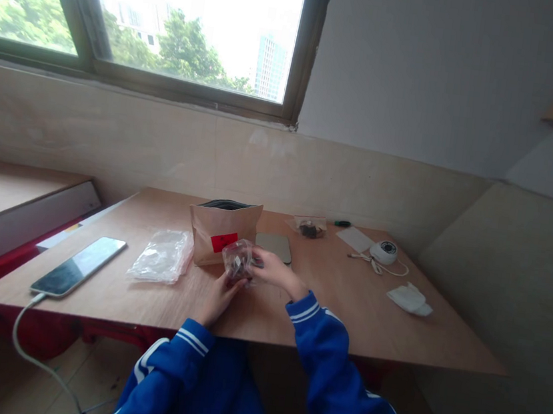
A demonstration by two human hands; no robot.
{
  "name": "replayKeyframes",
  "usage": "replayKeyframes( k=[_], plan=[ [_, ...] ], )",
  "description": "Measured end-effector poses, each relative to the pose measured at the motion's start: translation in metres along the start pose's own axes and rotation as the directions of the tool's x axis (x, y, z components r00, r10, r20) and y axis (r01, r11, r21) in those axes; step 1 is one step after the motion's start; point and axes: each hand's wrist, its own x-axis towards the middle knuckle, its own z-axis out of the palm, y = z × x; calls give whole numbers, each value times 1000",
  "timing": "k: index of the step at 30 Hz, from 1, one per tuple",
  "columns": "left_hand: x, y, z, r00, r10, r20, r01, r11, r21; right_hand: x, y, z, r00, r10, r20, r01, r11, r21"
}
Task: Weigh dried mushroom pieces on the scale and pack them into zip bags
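Observation:
Between my two hands is a small clear plastic bag [237, 256] with dark contents too blurred to name. My left hand [219, 297] pinches its lower edge from the near side. From the right, my right hand [273, 270] has its fingers closed on the bag's other side. Just behind the bag stands an upright brown paper pouch [202, 235] with its top gaping and a red label [223, 241] on its front. A flat greyish square object [276, 246] lies partly behind my right hand.
Left of the pouch lies a stack of clear plastic bags [162, 257], then a phone [78, 267] on a white cable [17, 323]. Rightward are a zip bag of dark parts [310, 227], white card [354, 239], white dome camera [382, 252] and crumpled tissue [410, 298].

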Motion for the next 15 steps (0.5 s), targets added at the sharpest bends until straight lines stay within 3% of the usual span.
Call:
replayKeyframes(
  k=[5,9,15],
  plan=[
    [1,0,-2,1000,-7,-12,7,1000,1,10,8,0,991,-87,103,92,995,-44],
    [3,-6,-4,1000,19,8,-20,999,43,15,12,2,983,-32,183,64,984,-168],
    [2,-5,-4,1000,1,-3,-1,1000,30,13,9,1,992,-19,126,42,982,-185]
  ],
)
